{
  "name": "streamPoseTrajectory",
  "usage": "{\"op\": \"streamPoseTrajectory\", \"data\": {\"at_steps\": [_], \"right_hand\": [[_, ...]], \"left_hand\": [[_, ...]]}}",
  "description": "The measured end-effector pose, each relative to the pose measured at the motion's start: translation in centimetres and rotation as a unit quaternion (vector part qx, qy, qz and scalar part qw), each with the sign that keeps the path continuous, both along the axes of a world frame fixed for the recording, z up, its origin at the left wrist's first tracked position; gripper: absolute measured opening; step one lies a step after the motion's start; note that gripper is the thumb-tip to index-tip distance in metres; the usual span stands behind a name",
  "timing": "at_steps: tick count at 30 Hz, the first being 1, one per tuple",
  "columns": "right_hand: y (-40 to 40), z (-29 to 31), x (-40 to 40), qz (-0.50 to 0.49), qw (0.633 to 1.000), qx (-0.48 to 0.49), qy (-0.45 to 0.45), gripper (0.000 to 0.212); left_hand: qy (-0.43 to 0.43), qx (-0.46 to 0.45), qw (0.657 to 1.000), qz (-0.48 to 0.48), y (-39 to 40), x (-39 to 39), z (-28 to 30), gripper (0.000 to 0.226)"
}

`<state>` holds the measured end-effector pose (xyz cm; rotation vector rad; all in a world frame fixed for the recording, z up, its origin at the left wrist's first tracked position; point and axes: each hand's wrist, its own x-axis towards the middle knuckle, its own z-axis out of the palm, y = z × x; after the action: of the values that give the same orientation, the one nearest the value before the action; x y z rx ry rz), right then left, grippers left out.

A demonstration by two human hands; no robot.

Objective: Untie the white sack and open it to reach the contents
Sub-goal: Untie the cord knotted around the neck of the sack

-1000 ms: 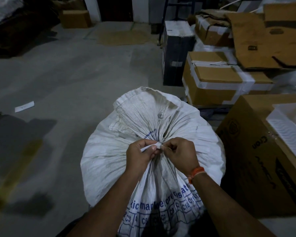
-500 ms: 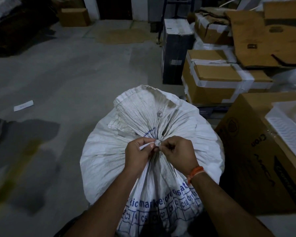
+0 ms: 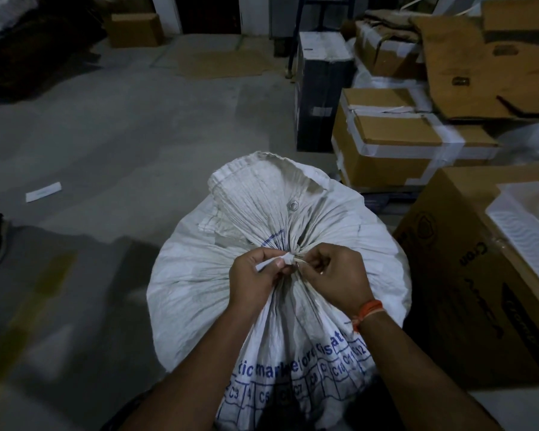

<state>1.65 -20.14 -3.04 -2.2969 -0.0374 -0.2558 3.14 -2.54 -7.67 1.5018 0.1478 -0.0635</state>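
A grey concrete floor (image 3: 112, 144) filled the left and centre of the frame, with a white paper slip (image 3: 43, 191) lying on it at mid left and a flat sheet of cardboard (image 3: 227, 62) near the top centre. A small brown box (image 3: 134, 29) sat at the upper left, and a tall black box (image 3: 322, 91) stood upright right of top centre. Down the right side were a taped cardboard box (image 3: 395, 144), a torn cardboard sheet (image 3: 486, 76) above it, and a large printed carton (image 3: 467, 275) with a white tray (image 3: 529, 225) on top.

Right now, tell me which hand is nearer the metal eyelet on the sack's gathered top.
Right, narrowly. The right hand pinches the tie just below and right of the eyelet; the left hand grips the tie's other end, below and further left.
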Motion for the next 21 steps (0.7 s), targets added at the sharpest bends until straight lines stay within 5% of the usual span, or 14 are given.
{"op": "streamPoseTrajectory", "data": {"at_steps": [10, 15, 21], "right_hand": [[0.8, -0.7, 0.2, 0.01, 1.0, 0.009, 0.001, 0.005], [0.4, -0.9, -0.1, 0.077, 0.991, 0.076, 0.077, 0.045], [-0.1, -1.2, 0.3, 0.082, 0.971, 0.194, 0.111, 0.022]], "left_hand": [[-0.012, -0.003, 0.999, -0.029, 0.2, -0.8, 0.3, 0.011], [-0.009, 0.018, 0.999, -0.039, 0.2, -0.7, 0.2, 0.015], [0.083, -0.064, 0.994, -0.024, -0.2, -0.6, 1.2, 0.02]]}}
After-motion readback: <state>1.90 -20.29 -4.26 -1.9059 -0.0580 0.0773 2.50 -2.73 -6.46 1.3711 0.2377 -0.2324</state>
